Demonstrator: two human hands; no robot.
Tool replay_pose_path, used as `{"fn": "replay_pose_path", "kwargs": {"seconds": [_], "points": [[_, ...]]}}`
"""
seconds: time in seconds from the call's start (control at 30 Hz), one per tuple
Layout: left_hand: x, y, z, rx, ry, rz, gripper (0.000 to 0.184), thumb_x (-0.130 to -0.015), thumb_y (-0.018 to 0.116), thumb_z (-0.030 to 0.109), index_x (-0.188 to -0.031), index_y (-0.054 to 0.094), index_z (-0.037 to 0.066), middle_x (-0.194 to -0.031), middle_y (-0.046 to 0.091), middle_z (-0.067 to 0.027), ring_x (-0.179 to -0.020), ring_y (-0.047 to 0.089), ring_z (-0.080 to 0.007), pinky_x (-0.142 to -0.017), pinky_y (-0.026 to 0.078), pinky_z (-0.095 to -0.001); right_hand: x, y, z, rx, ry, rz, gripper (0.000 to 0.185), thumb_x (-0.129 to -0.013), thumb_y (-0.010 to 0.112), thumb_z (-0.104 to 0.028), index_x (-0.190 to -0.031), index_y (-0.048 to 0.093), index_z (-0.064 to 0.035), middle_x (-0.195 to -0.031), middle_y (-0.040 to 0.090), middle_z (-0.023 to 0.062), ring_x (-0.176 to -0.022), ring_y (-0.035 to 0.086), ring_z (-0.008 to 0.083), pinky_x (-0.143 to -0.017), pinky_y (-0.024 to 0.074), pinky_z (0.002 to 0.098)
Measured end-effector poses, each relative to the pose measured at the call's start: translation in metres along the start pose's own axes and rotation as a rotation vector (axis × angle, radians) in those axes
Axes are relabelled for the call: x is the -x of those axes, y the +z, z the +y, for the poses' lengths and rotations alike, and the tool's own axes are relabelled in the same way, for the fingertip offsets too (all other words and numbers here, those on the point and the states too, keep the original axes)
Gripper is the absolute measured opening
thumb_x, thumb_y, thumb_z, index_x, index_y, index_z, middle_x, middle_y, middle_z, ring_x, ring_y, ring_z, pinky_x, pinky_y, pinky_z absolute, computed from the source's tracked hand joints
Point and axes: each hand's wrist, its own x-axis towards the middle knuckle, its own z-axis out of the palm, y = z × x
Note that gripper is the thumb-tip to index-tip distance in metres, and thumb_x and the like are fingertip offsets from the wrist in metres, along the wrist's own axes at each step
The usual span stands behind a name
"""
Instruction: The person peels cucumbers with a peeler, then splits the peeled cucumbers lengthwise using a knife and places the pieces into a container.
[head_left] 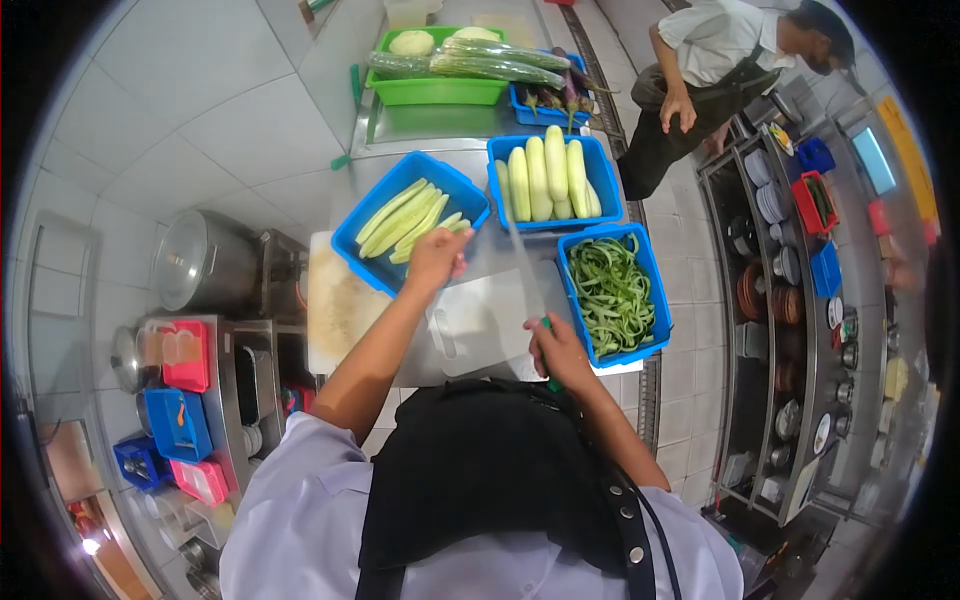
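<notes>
My right hand (562, 355) grips the green handle of a knife (527, 265), its long blade pointing away from me over the white cutting board (490, 312). At the near right rim of a blue basket (352, 228), my left hand (437, 262) is curled; what its fingers hold, if anything, is hidden. Long split pieces of peeled cucumber (392, 222) lie in that basket. Beyond the knife, whole peeled cucumbers (540, 180) fill a second blue basket (612, 212). Green peel strips (610, 295) are heaped in a third blue basket (658, 330) to the right.
A green tray (440, 92) of wrapped vegetables and a blue basket of eggplants (570, 100) stand at the back. Another person (715, 70) is at the upper right near metal shelves (735, 300) of dishes. A large pot (205, 262) stands left.
</notes>
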Motion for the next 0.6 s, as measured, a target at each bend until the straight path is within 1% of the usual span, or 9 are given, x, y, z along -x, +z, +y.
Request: {"fn": "replay_pose_path", "kwargs": {"seconds": [0.07,0.13,0.17,0.2,0.27,0.3,0.4,0.53,0.6], "points": [[-0.001,0.014,-0.019,-0.233,-0.053,-0.096,0.028,-0.1,0.065,0.027,-0.104,0.071,0.0,-0.08,0.067,-0.0093,-0.074,0.067,-0.0144,-0.071,0.053,-0.0275,0.002,-0.011,0.0,-0.124,-0.033,0.027,0.026,-0.105,0.055,-0.028,-0.11,0.055,-0.0023,-0.064,0.052,0.0029,-0.044,0.05,0.0129,-0.043,0.0412,0.0295],[-0.012,0.031,-0.074,-0.526,0.511,-0.164,0.023,-0.097,0.066,0.018,-0.109,0.072,-0.001,-0.083,0.07,-0.0103,-0.077,0.068,-0.0172,-0.072,0.054,-0.0305,0.004,-0.017,0.004,-0.133,-0.022,0.044,0.024,-0.105,0.053,-0.025,-0.11,0.057,-0.0028,-0.069,0.055,0.0035,-0.047,0.053,0.0132,-0.045,0.0432,0.0288],[0.0,0.044,-0.074,-0.595,0.797,0.044,0.024,-0.094,0.067,0.011,-0.115,0.071,0.0,-0.088,0.071,-0.0109,-0.077,0.069,-0.0195,-0.076,0.055,-0.0349,0.004,-0.017,0.008,-0.126,-0.057,0.079,0.023,-0.105,0.052,-0.024,-0.113,0.057,-0.0028,-0.072,0.055,0.0036,-0.048,0.053,0.013,-0.045,0.043,0.0286],[0.006,0.047,-0.071,-0.595,0.799,0.016,0.024,-0.094,0.067,0.011,-0.115,0.071,0.0,-0.088,0.071,-0.0109,-0.077,0.069,-0.0195,-0.076,0.055,-0.0349,0.005,-0.018,0.013,-0.118,-0.092,0.118,0.023,-0.105,0.052,-0.023,-0.116,0.057,-0.0028,-0.075,0.056,0.0038,-0.05,0.053,0.0129,-0.046,0.0429,0.0285],[0.02,0.052,-0.057,-0.373,0.333,-0.306,0.022,-0.096,0.065,0.009,-0.114,0.07,-0.001,-0.092,0.071,-0.0111,-0.079,0.069,-0.0173,-0.074,0.057,-0.0342,0.004,-0.017,0.03,-0.139,-0.092,0.167,0.027,-0.103,0.053,-0.021,-0.124,0.056,-0.0035,-0.081,0.058,0.0038,-0.052,0.054,0.0126,-0.047,0.0433,0.0278],[0.02,0.058,-0.066,-0.165,0.233,-0.333,0.018,-0.096,0.066,0.01,-0.109,0.072,-0.001,-0.089,0.07,-0.0094,-0.079,0.068,-0.0143,-0.067,0.057,-0.0315,0.003,-0.017,0.037,-0.163,-0.079,0.15,0.028,-0.103,0.054,-0.02,-0.125,0.055,-0.0035,-0.081,0.058,0.0042,-0.053,0.054,0.0123,-0.048,0.0436,0.0277],[0.043,0.074,-0.055,-0.217,0.196,-0.338,0.015,-0.097,0.067,0.012,-0.101,0.073,-0.001,-0.081,0.068,-0.007,-0.075,0.066,-0.0122,-0.061,0.056,-0.0276,0.013,-0.02,0.036,-0.257,0.013,0.197,0.029,-0.101,0.061,-0.024,-0.12,0.055,-0.0029,-0.079,0.058,0.0039,-0.055,0.054,0.0113,-0.05,0.0436,0.0277],[0.052,0.089,-0.046,-0.56,0.157,-0.404,0.021,-0.098,0.067,0.017,-0.088,0.071,-0.001,-0.072,0.064,-0.0084,-0.063,0.063,-0.0135,-0.056,0.049,-0.0322,0.023,-0.055,0.048,0.029,0.038,0.509,0.033,-0.097,0.069,-0.033,-0.106,0.063,-0.0011,-0.07,0.059,0.0037,-0.056,0.052,0.0118,-0.052,0.0433,0.032],[0.045,0.098,-0.044,-0.513,0.179,-0.38,0.022,-0.098,0.067,0.018,-0.087,0.07,-0.001,-0.074,0.065,-0.0104,-0.064,0.063,-0.0163,-0.056,0.048,-0.0336,0.028,-0.083,0.059,0.251,-0.097,0.639,0.034,-0.095,0.069,-0.03,-0.107,0.062,0.002,-0.073,0.065,0.012,-0.061,0.062,0.0238,-0.06,0.0488,0.039]]}}
